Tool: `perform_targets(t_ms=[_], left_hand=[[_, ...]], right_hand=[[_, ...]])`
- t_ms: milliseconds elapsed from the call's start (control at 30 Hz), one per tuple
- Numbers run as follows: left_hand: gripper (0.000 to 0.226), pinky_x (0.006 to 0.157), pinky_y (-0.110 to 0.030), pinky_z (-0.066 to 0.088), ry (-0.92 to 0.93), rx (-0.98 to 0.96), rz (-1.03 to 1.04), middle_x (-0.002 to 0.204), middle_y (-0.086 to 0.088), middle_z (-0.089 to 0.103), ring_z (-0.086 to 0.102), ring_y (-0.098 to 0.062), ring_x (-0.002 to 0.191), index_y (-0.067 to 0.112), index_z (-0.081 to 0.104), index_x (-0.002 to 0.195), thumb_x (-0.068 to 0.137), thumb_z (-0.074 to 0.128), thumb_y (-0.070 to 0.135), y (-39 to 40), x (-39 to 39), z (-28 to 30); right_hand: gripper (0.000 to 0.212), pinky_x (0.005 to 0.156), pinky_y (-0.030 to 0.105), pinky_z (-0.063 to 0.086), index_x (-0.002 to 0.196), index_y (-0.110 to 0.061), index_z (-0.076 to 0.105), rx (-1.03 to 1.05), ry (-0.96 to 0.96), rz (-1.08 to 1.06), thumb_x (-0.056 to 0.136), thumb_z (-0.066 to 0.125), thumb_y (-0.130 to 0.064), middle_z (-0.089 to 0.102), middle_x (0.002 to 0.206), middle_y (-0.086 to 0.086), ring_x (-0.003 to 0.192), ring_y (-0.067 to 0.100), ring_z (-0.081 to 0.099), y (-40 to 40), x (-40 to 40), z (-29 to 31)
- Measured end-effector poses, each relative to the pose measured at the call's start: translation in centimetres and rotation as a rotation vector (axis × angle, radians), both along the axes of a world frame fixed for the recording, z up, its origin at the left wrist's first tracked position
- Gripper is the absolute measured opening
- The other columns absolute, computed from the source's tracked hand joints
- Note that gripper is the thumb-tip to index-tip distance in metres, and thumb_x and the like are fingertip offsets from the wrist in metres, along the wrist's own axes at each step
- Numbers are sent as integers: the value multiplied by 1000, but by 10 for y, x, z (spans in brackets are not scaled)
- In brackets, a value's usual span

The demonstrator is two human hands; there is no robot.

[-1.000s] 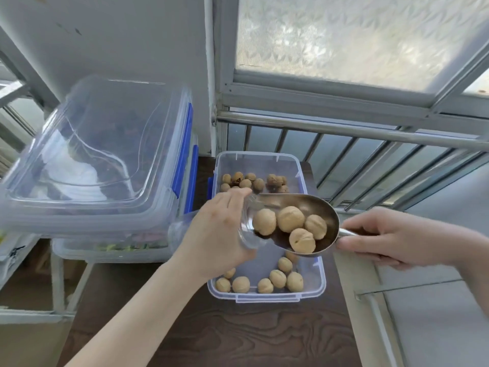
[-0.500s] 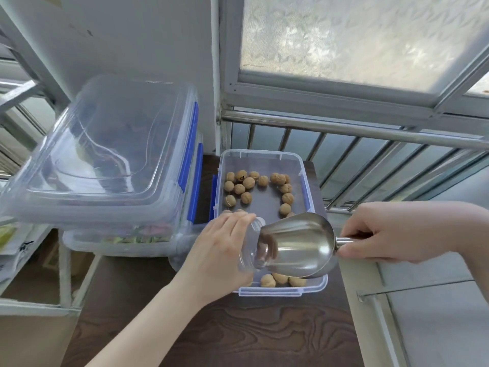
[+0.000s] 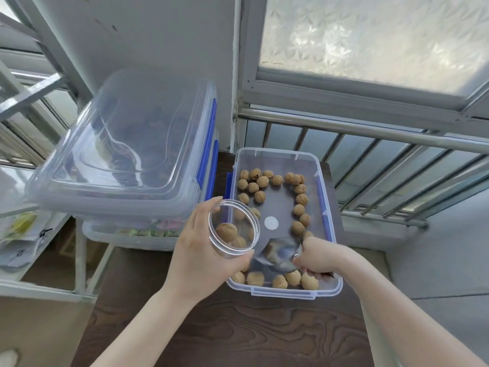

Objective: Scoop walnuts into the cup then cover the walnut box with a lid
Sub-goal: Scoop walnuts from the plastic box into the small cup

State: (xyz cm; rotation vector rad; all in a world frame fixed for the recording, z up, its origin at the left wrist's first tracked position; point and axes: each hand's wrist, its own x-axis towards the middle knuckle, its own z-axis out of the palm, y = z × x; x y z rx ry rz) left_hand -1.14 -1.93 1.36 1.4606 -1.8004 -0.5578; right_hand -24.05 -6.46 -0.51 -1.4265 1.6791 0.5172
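My left hand (image 3: 197, 250) grips a clear plastic cup (image 3: 234, 229), tilted with its mouth toward me, and a few walnuts (image 3: 226, 232) lie inside it. My right hand (image 3: 318, 256) holds a metal scoop (image 3: 277, 251) by its handle, the bowl down inside the walnut box (image 3: 326, 218) near its front edge. The box is clear with blue clips and no lid on it. Several walnuts (image 3: 299, 209) lie along its back, right and front sides. The bare middle shows a white round sticker (image 3: 271, 223).
The box rests on a dark wooden table (image 3: 225, 329). To the left stand stacked large clear storage bins (image 3: 127, 144) with blue latches. A metal railing (image 3: 370, 133) and a frosted window (image 3: 370, 38) are behind. Bags lie on a shelf at far left (image 3: 21, 234).
The scoop tipped its walnuts into the cup, then dropped back into the box near the front edge. The cup turned so its mouth faces me, walnuts now inside.
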Motion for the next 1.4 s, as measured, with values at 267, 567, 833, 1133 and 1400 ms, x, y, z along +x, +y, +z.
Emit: perform_targets(t_ms=[267,567,833,1133,1400], left_hand=[[89,93,1,28,10,47,-10,119,11,49,45,4,111,18,39,131,56,74,50,-3,7,1],[88,93,0,30,-6,62,-47,118,10,52,46,6,112,20,40,129,56,79,48,-6,10,3],[89,95,-2,30,-28,88,-62,120,14,50,47,3,115,24,38,129,55,82,45,-9,7,4],[88,90,3,27,-94,108,-19,119,12,52,45,3,108,24,38,130,55,79,46,-19,-7,7],[94,89,-11,25,-216,55,-28,125,1,53,40,-4,109,16,36,136,57,80,42,-28,-38,20]], right_hand=[[32,33,20,35,62,-6,54,-165,-213,-367,90,45,-17,55,54,13,36,19,45,-10,44,-57],[32,43,19,40,65,-14,46,-303,-366,-600,96,46,-13,51,60,1,49,11,46,-52,79,-106],[25,84,45,55,102,-4,61,-395,-356,-695,94,54,-26,68,95,15,87,28,65,-74,84,-142],[28,51,34,40,83,-1,51,-490,-589,-579,98,46,-24,50,63,11,52,17,46,-37,36,-81],[31,35,16,23,83,2,54,-226,-573,-312,95,50,-25,38,51,-5,39,8,25,-3,-67,71]])
